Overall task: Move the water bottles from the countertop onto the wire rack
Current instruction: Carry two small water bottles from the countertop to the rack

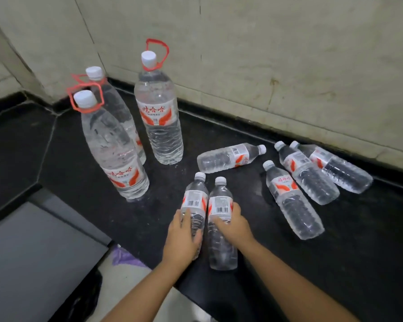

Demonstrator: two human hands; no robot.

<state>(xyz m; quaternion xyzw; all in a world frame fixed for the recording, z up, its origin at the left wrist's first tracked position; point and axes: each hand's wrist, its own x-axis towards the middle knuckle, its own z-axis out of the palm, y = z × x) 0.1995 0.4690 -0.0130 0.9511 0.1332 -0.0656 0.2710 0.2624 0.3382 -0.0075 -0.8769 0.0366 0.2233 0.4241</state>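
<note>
My left hand (183,238) is wrapped around the left small bottle (194,205) low in the middle of the frame, fingers curled over its clear lower half. My right hand (234,225) is clamped on the right small bottle (221,231) just beside it, thumb across the label. Both lie on the black bench (358,252), caps pointing up the frame, sides touching. Another small bottle (228,157) lies crosswise above them. Three more (293,201) lie side by side at the right, near the wall (265,54). Three big bottles (158,112) with red carry loops stand upright at upper left. A grey panel (33,252) fills the lower left corner.
</note>
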